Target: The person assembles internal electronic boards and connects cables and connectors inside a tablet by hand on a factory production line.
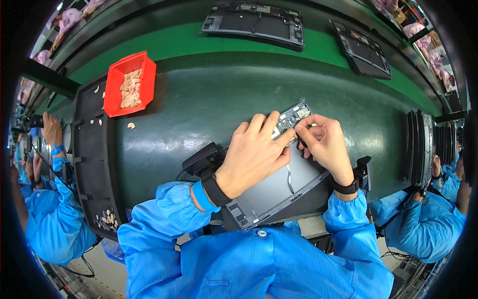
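An opened tablet-like device (pixel 271 192) lies at a slant in front of me at the table's near edge, its grey inner face up. A circuit board (pixel 300 112) shows along its far end, partly covered by my fingers. My left hand (pixel 256 154) rests over the device and board with its fingers stretched out. At the board's right part, my right hand (pixel 323 142) pinches with thumb and forefinger. Something small and dark is by those fingertips, too hidden to name. A thin flat ribbon cable (pixel 290 179) runs across the grey face.
A red bin (pixel 149 82) of small beige pieces stands at the far left, by a black compartment tray (pixel 94 164). Opened devices (pixel 254 24) (pixel 362 49) lie on the green strip beyond. Dark panels (pixel 417 147) stand upright at right. Co-workers in blue sit on both sides.
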The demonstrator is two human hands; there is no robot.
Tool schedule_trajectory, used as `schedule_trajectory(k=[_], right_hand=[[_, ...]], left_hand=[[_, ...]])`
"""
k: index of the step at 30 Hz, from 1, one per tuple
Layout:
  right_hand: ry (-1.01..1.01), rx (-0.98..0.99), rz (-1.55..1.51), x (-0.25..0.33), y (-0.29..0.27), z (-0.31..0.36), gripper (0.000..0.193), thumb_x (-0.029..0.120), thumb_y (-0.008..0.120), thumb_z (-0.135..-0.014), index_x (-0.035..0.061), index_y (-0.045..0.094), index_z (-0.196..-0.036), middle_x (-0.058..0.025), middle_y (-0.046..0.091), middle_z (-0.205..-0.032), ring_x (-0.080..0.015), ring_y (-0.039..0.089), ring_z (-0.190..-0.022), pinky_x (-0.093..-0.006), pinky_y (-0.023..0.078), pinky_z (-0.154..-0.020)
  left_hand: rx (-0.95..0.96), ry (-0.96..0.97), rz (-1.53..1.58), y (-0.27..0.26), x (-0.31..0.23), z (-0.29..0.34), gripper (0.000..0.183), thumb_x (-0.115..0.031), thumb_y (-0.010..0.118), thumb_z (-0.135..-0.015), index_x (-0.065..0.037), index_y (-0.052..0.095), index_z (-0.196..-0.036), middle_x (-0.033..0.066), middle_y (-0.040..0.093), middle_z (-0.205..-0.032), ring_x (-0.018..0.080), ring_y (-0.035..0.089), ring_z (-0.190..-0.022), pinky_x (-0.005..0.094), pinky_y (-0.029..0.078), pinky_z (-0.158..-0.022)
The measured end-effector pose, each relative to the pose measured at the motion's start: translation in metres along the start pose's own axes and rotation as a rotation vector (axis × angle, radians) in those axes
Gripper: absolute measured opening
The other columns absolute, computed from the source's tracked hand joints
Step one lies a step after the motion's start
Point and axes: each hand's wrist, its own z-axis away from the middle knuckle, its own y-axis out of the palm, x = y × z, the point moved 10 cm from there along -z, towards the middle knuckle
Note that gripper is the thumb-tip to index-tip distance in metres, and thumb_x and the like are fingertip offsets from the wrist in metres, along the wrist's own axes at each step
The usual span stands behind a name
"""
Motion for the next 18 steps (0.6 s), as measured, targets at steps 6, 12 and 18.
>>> schedule_trajectory(k=[6,12,18], right_hand=[[0.057,0.014,-0.114,-0.001,-0.018,0.003,0.024,0.019,0.07,-0.099,-0.0042,0.064,-0.104,-0.0097,0.069,-0.069,-0.0135,0.069,-0.055,-0.0254,0.053,-0.046],[-0.002,0.03,-0.094,-0.028,-0.053,-0.003,0.024,0.017,0.069,-0.1,-0.0068,0.068,-0.105,-0.0114,0.072,-0.075,-0.0131,0.07,-0.059,-0.0222,0.054,-0.05],[-0.02,0.204,-0.391,-0.027,-0.05,-0.004,0.037,0.03,0.055,-0.108,-0.0024,0.06,-0.124,-0.0083,0.07,-0.075,-0.0099,0.065,-0.055,-0.0203,0.051,-0.049]], left_hand=[[0.021,-0.017,0.03,0.004,0.004,0.0,0.036,-0.03,0.074,-0.082,-0.017,0.074,-0.116,0.014,0.062,-0.129,0.0286,0.061,-0.107,0.04,0.056,-0.079],[-0.025,0.053,0.122,-0.006,-0.01,-0.01,0.035,-0.031,0.074,-0.086,-0.013,0.072,-0.117,0.0126,0.063,-0.133,0.0301,0.06,-0.118,0.0441,0.04,-0.101],[0.117,0.004,0.539,0.029,-0.02,-0.036,0.022,-0.023,0.073,-0.091,-0.008,0.076,-0.106,0.0072,0.078,-0.099,0.02,0.069,-0.097,0.0398,0.038,-0.096]])
